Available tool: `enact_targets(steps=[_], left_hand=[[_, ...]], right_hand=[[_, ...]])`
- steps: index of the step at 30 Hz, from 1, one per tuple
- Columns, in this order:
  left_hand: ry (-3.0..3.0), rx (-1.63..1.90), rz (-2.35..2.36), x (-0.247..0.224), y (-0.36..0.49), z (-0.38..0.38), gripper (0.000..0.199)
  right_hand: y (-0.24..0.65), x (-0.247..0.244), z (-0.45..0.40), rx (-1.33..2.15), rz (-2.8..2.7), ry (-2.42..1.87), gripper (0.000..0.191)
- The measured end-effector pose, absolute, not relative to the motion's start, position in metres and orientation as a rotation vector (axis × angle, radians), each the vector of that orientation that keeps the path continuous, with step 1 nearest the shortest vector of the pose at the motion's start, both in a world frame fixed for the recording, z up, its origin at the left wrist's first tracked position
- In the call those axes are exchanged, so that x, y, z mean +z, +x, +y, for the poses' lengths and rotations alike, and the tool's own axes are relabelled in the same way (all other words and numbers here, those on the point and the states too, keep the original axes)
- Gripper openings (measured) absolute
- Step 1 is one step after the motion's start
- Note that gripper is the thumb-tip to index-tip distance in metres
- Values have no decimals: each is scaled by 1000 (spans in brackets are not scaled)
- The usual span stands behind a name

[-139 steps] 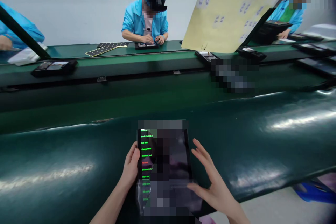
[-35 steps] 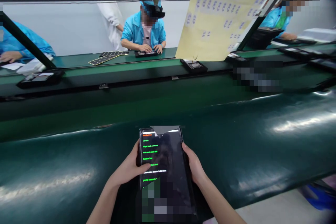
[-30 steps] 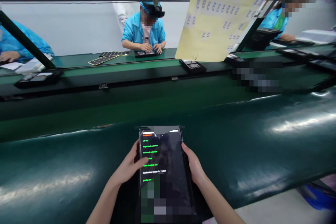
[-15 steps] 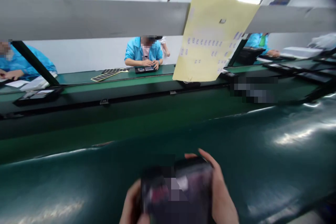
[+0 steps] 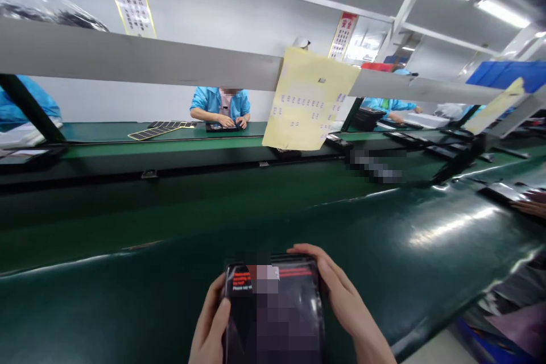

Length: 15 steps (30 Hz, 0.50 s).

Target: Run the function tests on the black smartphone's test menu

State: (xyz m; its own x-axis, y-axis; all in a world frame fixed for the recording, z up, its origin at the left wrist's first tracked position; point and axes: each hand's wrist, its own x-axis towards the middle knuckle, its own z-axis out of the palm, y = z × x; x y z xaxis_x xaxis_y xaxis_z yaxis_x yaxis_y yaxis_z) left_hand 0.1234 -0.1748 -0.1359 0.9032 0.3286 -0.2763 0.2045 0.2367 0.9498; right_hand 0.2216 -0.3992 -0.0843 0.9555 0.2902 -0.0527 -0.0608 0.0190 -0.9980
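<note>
A black tablet-like device [image 5: 294, 301] with a glossy screen showing red and white text is held low in the middle of the view, above the green mat. My left hand [image 5: 213, 318] grips its left edge, with the thumb on the front. Wrapped round the upper right corner and right edge is my right hand [image 5: 336, 290]. Part of the screen is pixelated, and the device's lower end runs out of the frame.
A green work surface [image 5: 170, 296] stretches across. Beyond it runs a darker green line with black devices [image 5: 447, 151]. A yellow sheet [image 5: 311, 102] hangs from a grey beam [image 5: 170, 60]. A person in blue [image 5: 219, 108] sits opposite; another person's hand [image 5: 531, 205] is far right.
The view has swung to the right and upward, showing more of the right side. The device looks sharper, its screen text now legible, and both hands still hold it.
</note>
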Motion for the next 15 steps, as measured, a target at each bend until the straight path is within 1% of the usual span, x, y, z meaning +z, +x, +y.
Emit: enact_targets(steps=[2, 5, 9, 11, 15], left_hand=[[1269, 115, 493, -142, 138, -173, 81], [1210, 102, 468, -155, 153, -167, 78], [1082, 69, 508, -171, 158, -163, 65], [1045, 57, 519, -174, 160, -162, 60], [1144, 65, 568, -175, 165, -157, 55]], right_hand=[[247, -86, -391, 382, -274, -1617, 46], [270, -100, -380, 446, -262, -1573, 47], [274, -131, -372, 307, -154, -1482, 49], [269, -146, -369, 281, -38, -1427, 54], [255, -166, -357, 543, 150, -1294, 67]])
